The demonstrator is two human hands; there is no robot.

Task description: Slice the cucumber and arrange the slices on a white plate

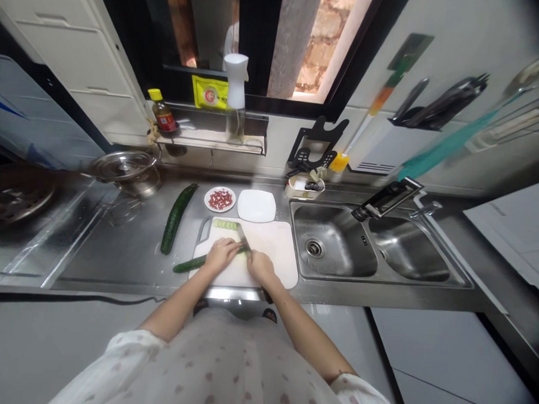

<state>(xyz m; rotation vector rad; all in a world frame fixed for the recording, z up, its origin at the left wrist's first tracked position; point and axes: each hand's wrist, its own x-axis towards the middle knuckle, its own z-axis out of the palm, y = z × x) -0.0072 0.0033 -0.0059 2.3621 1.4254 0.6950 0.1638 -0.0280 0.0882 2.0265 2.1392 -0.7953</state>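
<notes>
My left hand (221, 253) is curled over a cucumber (190, 264) that lies across a white cutting board (272, 243), its stem end hanging off the board's left edge. My right hand (259, 265) is closed on the handle of a knife (243, 236), whose blade angles up and left beside my left fingers. A row of cut cucumber slices (225, 224) lies at the board's far edge.
A second whole cucumber (177, 216) lies on the steel counter to the left. Behind the board are a small plate of red bits (219, 199) and a white square plate (256, 205). A double sink (334, 245) is on the right, a lidded pot (127, 170) at far left.
</notes>
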